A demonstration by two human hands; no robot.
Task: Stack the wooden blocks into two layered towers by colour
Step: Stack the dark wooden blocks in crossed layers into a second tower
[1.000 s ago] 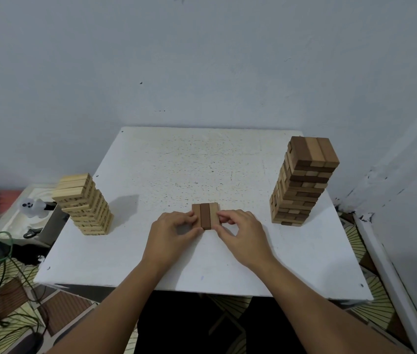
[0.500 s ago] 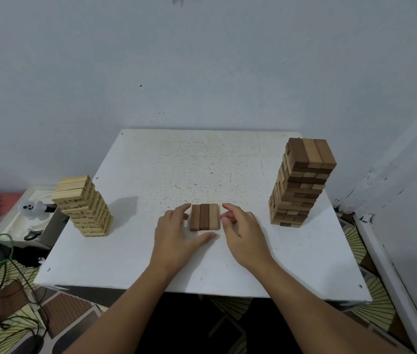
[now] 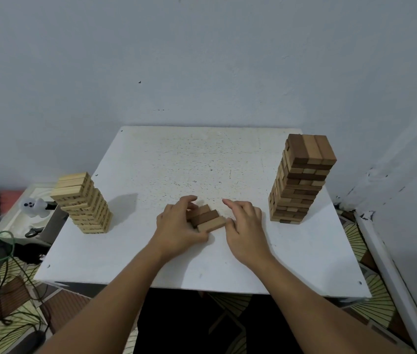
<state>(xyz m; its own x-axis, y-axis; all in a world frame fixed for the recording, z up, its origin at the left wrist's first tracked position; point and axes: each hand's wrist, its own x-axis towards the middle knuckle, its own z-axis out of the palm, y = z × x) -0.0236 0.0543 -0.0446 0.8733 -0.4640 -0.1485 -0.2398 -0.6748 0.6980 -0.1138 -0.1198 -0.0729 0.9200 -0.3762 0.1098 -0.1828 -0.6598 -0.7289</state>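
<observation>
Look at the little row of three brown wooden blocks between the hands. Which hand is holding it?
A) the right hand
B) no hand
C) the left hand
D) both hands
C: the left hand has its fingers curled round the row of three brown wooden blocks on the white table, while the right hand is just beside it with its fingers off the blocks.

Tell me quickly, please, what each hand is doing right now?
Left hand: fingers curled round the three-block row, gripping it.
Right hand: open, beside the row, holding nothing.
</observation>
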